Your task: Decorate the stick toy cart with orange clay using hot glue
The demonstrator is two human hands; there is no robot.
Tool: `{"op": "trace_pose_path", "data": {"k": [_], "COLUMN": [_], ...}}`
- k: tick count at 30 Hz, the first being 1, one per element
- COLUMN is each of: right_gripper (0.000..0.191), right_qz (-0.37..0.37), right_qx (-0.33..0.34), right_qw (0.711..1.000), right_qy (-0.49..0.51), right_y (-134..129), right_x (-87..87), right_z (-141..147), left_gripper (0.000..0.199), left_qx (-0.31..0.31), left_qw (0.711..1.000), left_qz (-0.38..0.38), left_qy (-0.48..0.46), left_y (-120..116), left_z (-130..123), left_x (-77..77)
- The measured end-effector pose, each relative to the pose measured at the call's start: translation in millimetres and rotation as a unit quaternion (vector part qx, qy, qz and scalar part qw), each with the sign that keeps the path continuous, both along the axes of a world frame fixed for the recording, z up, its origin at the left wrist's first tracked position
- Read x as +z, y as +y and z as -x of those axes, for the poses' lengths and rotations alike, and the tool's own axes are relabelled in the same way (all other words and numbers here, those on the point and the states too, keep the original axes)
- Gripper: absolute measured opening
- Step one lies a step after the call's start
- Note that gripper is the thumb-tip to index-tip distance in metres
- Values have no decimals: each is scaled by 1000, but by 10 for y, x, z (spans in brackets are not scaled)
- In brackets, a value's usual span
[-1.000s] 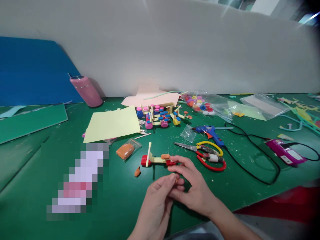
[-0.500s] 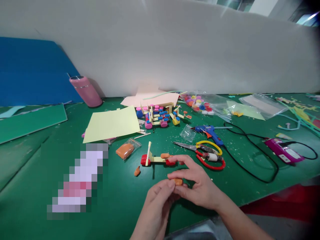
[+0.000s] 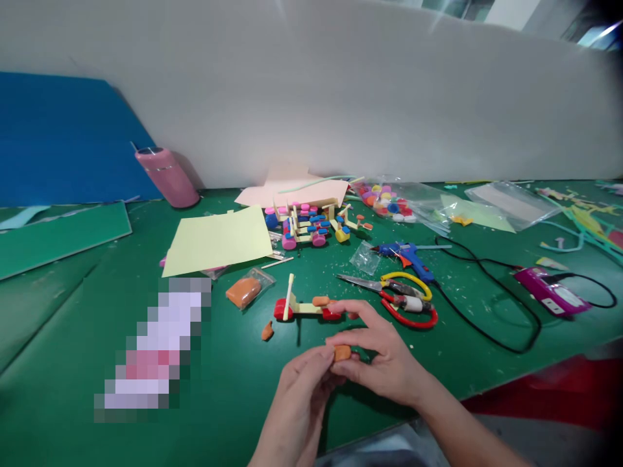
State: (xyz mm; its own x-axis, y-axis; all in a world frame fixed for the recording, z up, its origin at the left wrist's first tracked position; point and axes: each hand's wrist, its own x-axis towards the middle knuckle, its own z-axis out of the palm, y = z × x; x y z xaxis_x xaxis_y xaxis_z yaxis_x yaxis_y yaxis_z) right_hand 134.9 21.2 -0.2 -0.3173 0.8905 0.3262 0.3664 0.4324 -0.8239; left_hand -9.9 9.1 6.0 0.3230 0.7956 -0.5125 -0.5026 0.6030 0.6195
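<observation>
Between the fingertips of both hands is a small piece of orange modelling clay (image 3: 342, 353), rounded and flattened. My left hand (image 3: 307, 383) pinches it from the left. From the right, the thumb and fingers of my right hand (image 3: 384, 357) press on it, with the index finger raised. Just beyond the hands stands a small toy vehicle (image 3: 305, 309) with red wheels, a pale upright stick and an orange clay piece (image 3: 321, 301) on top. A torn bit of orange clay (image 3: 267, 331) lies left of it. Behind that sits a clear packet of orange clay (image 3: 244, 292).
Scissors (image 3: 399, 292) with yellow and red handles and a blue glue gun (image 3: 409, 258) lie to the right, its black cord trailing. More small toy vehicles (image 3: 311, 227) cluster behind, beside yellow paper (image 3: 219, 241). A pink tumbler (image 3: 168, 178) leans at the back left.
The clay piece has turned slightly between my fingertips and shows more of its flat face. Both hands stay in nearly the same place.
</observation>
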Motion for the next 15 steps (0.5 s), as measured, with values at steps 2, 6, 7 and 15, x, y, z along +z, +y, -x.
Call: {"op": "trace_pose_path", "data": {"k": [2, 6, 7, 15], "right_gripper": [20, 18, 19, 31], "right_qz": [6, -7, -6, -13], "right_qx": [5, 8, 8, 12], "right_qw": [1000, 1000, 1000, 1000], "right_qy": [-8, -28, -30, -14], "right_y": [-4, -6, -5, 12], "right_x": [27, 63, 67, 26], "right_z": [-7, -21, -23, -40], "left_gripper": [18, 16, 16, 13], "left_qx": [-20, -47, -46, -14], "left_qw": [1000, 998, 998, 1000], "left_qz": [-15, -35, -34, 0], "left_qy": [6, 0, -2, -1], "left_y": [7, 20, 21, 20], "left_z": [-3, -16, -18, -14], "left_x": [20, 44, 49, 63]}}
